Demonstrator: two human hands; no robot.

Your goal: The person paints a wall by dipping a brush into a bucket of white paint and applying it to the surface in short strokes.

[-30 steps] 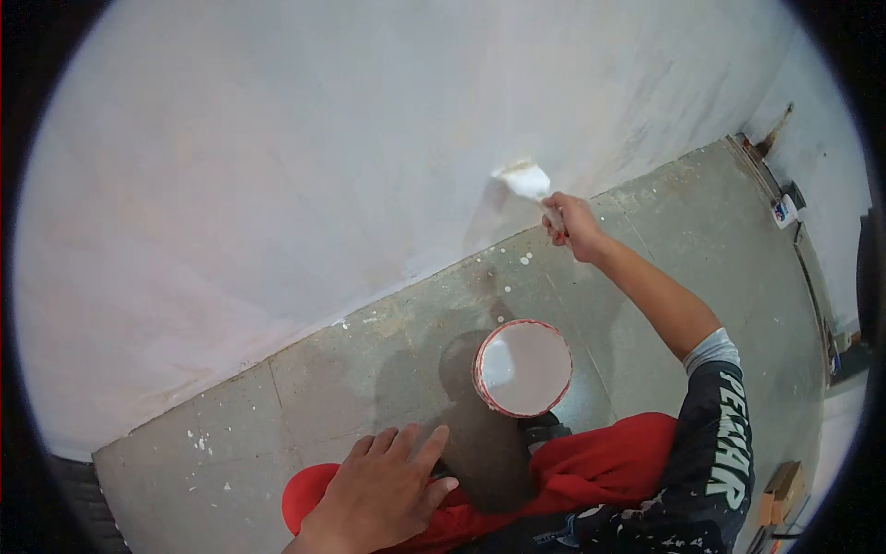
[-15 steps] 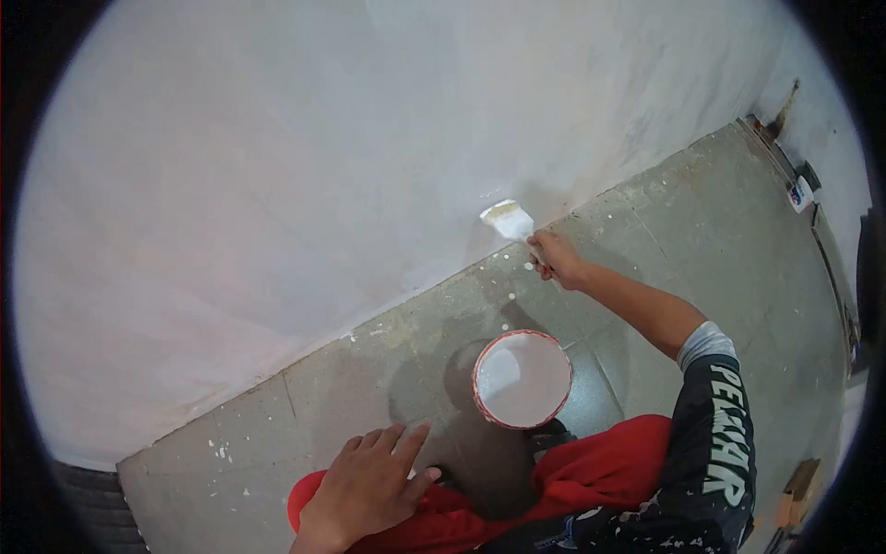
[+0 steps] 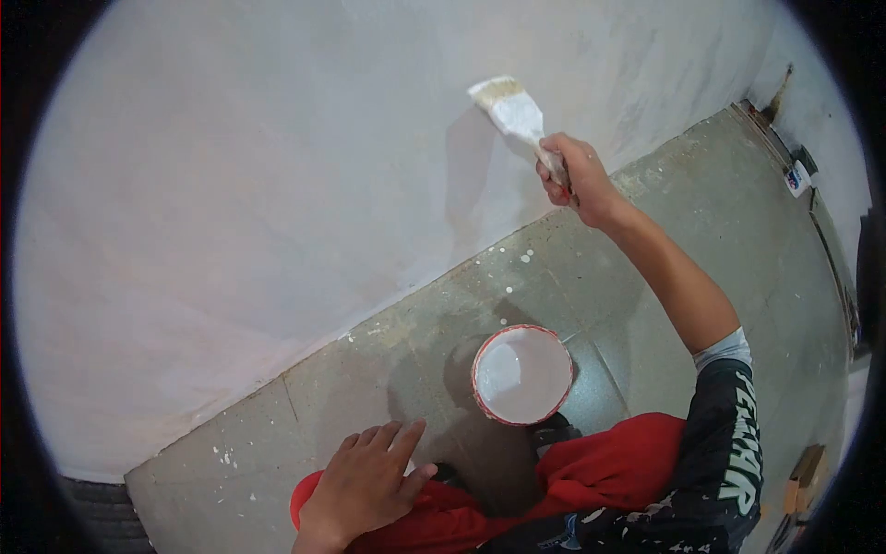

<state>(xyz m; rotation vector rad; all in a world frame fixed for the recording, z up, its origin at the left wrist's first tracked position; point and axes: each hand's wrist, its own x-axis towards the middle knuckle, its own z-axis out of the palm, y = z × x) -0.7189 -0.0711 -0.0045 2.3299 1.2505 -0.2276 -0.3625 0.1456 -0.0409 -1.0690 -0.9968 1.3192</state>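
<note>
My right hand [image 3: 577, 175] is wrapped round the handle of a wide paintbrush [image 3: 517, 115], whose bristles and metal band are coated in white paint. The brush points up and left in front of the white wall [image 3: 277, 185], casting a shadow on it. Below, a bucket [image 3: 540, 379] with a red-smeared rim stands on the floor, holding white paint. My left hand [image 3: 369, 485] rests over my left knee, fingers spread and nothing in it.
Grey floor tiles [image 3: 683, 240] with white paint drips run along the wall's foot. A small white container [image 3: 797, 179] stands by the right-hand wall, near narrow strips. Wooden pieces [image 3: 805, 478] lie at lower right, and a dark ribbed object [image 3: 101, 512] sits at lower left.
My right hand has lifted the paintbrush up along the wall from near the floor line. The bucket and my left hand have stayed in place.
</note>
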